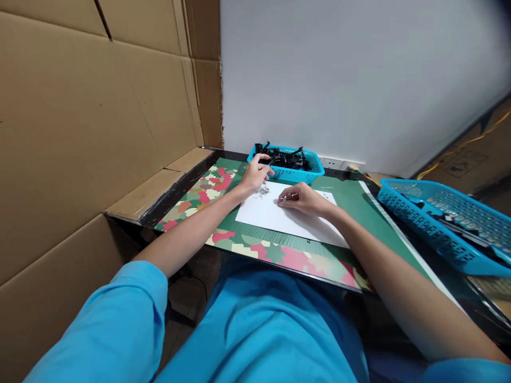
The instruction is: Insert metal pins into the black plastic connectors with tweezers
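Observation:
My left hand, fingers apart and slightly bent, hovers at the front left of a blue plastic basket heaped with black plastic parts. Nothing shows in its grasp. Below it, a pile of tiny dark metallic pieces lies on a white sheet. My right hand is over the middle of that sheet, thumb and fingertips pinched together. Whatever is between them is too small to make out. A few small dark bits lie near the sheet's right edge.
Under the sheet is a green mat with a camouflage-patterned border. A second blue basket with dark parts stands at the right. Cardboard walls the left side; a power strip sits by the back wall.

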`<state>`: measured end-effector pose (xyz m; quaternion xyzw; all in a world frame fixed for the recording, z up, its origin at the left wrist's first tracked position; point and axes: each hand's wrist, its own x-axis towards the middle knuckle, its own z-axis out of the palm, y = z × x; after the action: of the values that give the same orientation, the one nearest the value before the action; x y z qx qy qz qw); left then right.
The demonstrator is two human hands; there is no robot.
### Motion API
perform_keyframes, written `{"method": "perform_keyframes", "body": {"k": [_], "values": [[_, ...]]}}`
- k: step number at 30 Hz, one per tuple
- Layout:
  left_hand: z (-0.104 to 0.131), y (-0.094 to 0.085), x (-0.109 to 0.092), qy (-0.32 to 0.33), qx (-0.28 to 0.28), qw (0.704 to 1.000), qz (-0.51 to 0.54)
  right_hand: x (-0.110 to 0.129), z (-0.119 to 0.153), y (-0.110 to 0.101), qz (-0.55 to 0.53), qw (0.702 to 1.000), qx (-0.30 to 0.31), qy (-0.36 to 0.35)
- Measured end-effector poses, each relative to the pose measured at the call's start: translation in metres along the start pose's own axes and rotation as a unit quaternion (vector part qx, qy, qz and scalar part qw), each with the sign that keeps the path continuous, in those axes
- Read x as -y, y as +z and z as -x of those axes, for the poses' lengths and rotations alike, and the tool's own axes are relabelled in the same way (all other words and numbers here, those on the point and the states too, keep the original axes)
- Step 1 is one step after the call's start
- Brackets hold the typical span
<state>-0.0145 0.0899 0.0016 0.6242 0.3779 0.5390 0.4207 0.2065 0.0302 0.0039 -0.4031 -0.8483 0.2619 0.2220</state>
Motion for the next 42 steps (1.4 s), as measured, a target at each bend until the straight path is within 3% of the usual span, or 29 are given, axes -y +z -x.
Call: {"method": "perform_keyframes", "body": {"k": [9, 11, 17, 20, 26, 31, 42], "values": [[0.006, 0.005, 0.001, 0.007, 0.053, 0.999, 0.005, -0.002, 0.006, -0.013, -0.026, 0.998, 0.052, -0.001], [0.008, 0.006, 0.001, 0.002, 0.068, 0.998, 0.011, -0.003, 0.007, -0.018, -0.025, 0.999, 0.021, 0.003], [0.01, 0.008, -0.003, -0.001, 0.142, 0.989, 0.047, 0.003, 0.009, -0.028, -0.087, 0.985, -0.147, -0.009], [0.013, 0.01, -0.011, -0.029, 0.173, 0.979, 0.1, 0.008, 0.01, -0.031, -0.097, 0.977, -0.188, -0.017], [0.023, 0.015, -0.021, -0.084, 0.235, 0.957, 0.147, 0.02, 0.011, -0.03, -0.148, 0.97, -0.189, -0.033], [0.026, 0.018, -0.02, -0.095, 0.246, 0.952, 0.157, 0.027, 0.012, -0.028, -0.184, 0.965, -0.182, -0.038], [0.029, 0.022, -0.017, -0.112, 0.296, 0.929, 0.193, 0.035, 0.015, -0.024, -0.135, 0.966, -0.218, -0.038]]}}
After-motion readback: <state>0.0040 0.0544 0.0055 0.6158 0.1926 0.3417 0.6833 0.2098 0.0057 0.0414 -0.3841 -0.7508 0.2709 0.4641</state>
